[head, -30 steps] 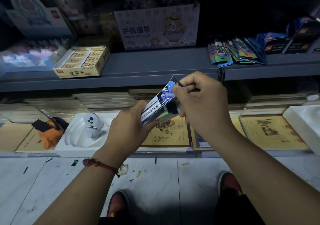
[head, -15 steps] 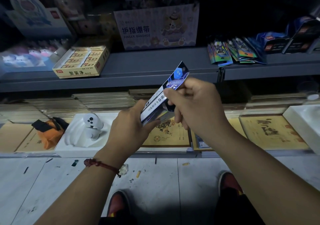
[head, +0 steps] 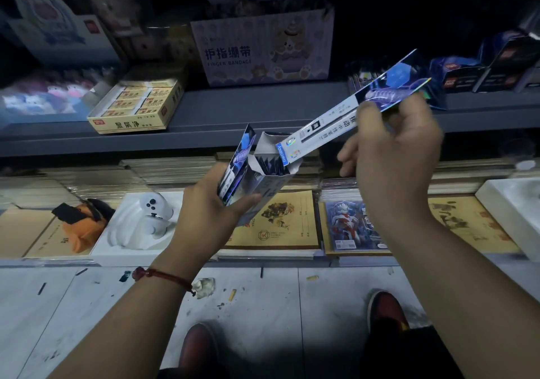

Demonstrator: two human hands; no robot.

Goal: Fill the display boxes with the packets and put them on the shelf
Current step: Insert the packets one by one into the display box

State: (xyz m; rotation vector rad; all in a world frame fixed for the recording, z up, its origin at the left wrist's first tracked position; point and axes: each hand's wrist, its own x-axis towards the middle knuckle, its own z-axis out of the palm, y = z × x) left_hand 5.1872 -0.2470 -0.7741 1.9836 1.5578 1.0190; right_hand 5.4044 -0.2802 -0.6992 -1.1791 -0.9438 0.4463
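My right hand (head: 394,150) pinches the upper end of a long packet (head: 327,127), which slants down to the left so its lower end sits at the open mouth of the display box (head: 268,180). My left hand (head: 210,203) grips that box from below, fingers curled round it, and clamps a second packet (head: 236,165) flat against the box's left side. Both are held in the air just in front of the shelf's (head: 263,109) front edge.

I judge the filling partly done: dark packet tops already show inside the box, one packet is at the mouth, one waits, and the box has yet to be shelved.

The held packet carries Chinese characters I cannot read with confidence. At the back of the shelf a pale carton (head: 263,48) reads "护指绷带 FINGER BANDAGE"; near the left front edge a yellow box (head: 137,106) reads "聚屑净".
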